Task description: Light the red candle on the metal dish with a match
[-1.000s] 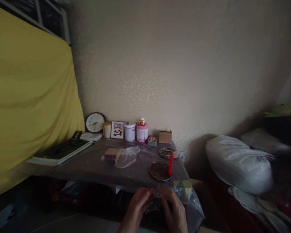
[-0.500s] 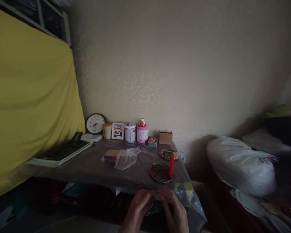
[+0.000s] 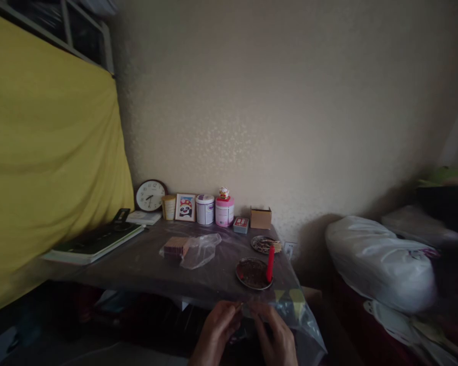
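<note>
My left hand [image 3: 220, 325] and my right hand [image 3: 273, 325] are close together in front of the table's near edge. The fingers of each are pinched at the tips, on something small that is too dark and blurred to name. Just beyond them, a red candle [image 3: 270, 264] stands upright at the right side of a round metal plate [image 3: 248, 284] with a dark, dirty surface. Behind it a second plate [image 3: 256, 251] bears many thin sticks that look like matches [image 3: 269, 245]. A stack of small boxes [image 3: 175, 246] lies beside a clear plastic bag [image 3: 202, 251].
Along the wall stand a clock [image 3: 151, 195], a paper cup [image 3: 168, 208], a panda picture [image 3: 185, 207], a white tin [image 3: 205, 210], a pink tin [image 3: 224, 213] and a cardboard box [image 3: 260, 218]. A large book [image 3: 95, 241] lies left. White bags [image 3: 381, 262] are at right.
Both hands stay in nearly the same place, with only slight finger movement. The whole view has shifted a little; the things on the table have not moved.
</note>
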### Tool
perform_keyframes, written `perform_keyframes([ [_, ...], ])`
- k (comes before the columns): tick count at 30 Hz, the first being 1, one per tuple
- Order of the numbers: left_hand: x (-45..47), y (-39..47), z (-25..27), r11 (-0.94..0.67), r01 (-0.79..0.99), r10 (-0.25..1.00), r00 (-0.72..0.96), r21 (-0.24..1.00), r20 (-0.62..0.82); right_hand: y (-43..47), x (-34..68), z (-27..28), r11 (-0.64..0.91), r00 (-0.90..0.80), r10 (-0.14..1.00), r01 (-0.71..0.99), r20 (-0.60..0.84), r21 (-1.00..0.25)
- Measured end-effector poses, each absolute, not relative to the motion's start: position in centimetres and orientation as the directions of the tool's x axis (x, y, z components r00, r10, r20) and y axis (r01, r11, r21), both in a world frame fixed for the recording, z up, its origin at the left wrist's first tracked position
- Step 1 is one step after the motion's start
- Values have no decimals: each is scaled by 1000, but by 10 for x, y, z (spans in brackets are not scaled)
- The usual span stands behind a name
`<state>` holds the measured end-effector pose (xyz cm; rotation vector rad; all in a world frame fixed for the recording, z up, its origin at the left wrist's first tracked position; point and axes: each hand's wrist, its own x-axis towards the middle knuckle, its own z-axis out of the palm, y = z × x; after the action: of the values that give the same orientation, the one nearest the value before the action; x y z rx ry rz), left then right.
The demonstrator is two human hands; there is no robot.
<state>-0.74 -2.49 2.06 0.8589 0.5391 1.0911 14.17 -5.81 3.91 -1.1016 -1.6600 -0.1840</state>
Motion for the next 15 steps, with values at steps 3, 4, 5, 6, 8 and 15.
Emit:
perform_keyframes([
  [3,-7,-23,19,207,-542,924,382,815,19,-58,142,40,577,18,557,711,830,-402],
  [4,-7,-23,18,209,-544,925,381,813,17,-58,142,39,586,15,554,703,832,-403],
  [5,-7,-23,18,210,-545,925,380,812,16,-58,143,38,593,13,552,697,834,-403],
  [6,-7,-23,17,208,-545,924,382,812,19,-58,144,37,600,11,550,691,835,-403],
  [8,-6,-24,17,204,-548,922,387,811,30,-58,145,35,607,12,548,682,836,-408],
  [15,-5,-26,23,214,-560,933,361,800,2,-57,149,31,559,91,624,641,776,-525],
])
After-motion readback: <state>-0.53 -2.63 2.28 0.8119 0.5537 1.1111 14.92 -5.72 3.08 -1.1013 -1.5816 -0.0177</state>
